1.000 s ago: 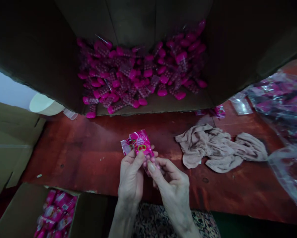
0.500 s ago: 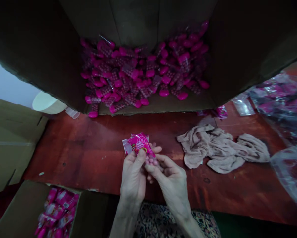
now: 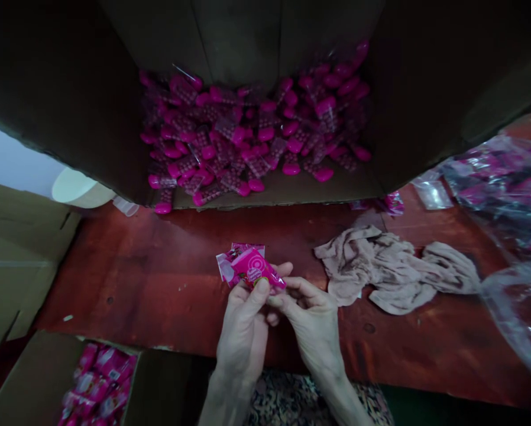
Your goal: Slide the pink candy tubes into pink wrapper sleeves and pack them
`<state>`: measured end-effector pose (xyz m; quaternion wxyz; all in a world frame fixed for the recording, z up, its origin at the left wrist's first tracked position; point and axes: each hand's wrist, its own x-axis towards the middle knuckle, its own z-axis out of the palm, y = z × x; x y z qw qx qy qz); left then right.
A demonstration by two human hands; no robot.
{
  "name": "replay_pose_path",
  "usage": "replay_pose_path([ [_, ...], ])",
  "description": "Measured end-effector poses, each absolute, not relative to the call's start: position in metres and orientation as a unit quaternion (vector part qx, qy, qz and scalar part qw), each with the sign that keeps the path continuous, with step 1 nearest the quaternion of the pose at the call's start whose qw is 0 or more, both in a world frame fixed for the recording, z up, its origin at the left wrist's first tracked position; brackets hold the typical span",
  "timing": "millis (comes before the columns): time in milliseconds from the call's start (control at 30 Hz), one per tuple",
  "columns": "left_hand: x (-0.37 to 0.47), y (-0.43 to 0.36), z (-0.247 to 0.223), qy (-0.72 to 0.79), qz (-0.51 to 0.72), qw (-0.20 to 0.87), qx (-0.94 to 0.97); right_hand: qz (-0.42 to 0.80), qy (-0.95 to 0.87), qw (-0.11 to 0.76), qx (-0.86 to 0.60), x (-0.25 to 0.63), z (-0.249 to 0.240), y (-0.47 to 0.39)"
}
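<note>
My left hand (image 3: 245, 319) is closed around a shiny pink printed plastic sleeve (image 3: 254, 266), its thumb pressing on the front. Other pink and white printed sleeves (image 3: 227, 269) stick out behind it. Fingers of my right hand (image 3: 312, 313) pinch the lower right end, where the sleeve lies over a small clear bottle of pink candy balls. Most of that bottle is hidden by the sleeve and my fingers. Ahead, a large cardboard box (image 3: 265, 195) lies with its open side towards me, holding a heap of clear candy bottles with bright pink caps (image 3: 256, 133).
A crumpled beige cloth (image 3: 396, 269) lies right on the red table (image 3: 168, 284). Clear bags of pink items (image 3: 505, 177) stand far right. At left are a white round container (image 3: 81, 189) and folded cardboard (image 3: 21, 254); a lower box holds pink wrapped bottles (image 3: 99, 381).
The pink sleeve has slid down towards my right hand, covering the candy balls that showed between my hands before. The view has shifted slightly.
</note>
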<state>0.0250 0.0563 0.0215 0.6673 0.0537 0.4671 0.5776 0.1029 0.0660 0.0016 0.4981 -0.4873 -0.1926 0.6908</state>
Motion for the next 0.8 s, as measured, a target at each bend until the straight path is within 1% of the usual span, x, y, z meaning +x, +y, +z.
replay_pose_path([
  [433, 0.025, 0.047, 0.021, 0.451, 0.59, 0.666, 0.068, 0.672, -0.199, 0.532, -0.475, 0.096, -0.005, 0.057],
  [533, 0.025, 0.047, 0.022, 0.452, 0.587, 0.668, 0.071, 0.66, -0.223, 0.527, -0.487, 0.098, -0.008, 0.057],
  [633, 0.017, 0.046, 0.022, 0.45, 0.573, 0.682, 0.067, 0.628, -0.332, 0.495, -0.5, 0.105, 0.0, 0.062],
  [700, 0.004, 0.043, 0.024, 0.463, 0.582, 0.665, 0.068, 0.565, -0.454, 0.466, -0.508, 0.113, 0.014, 0.06],
  [800, -0.026, 0.031, 0.033, 0.544, 0.626, 0.556, 0.057, 0.461, -0.612, 0.429, -0.479, 0.126, 0.037, 0.034],
])
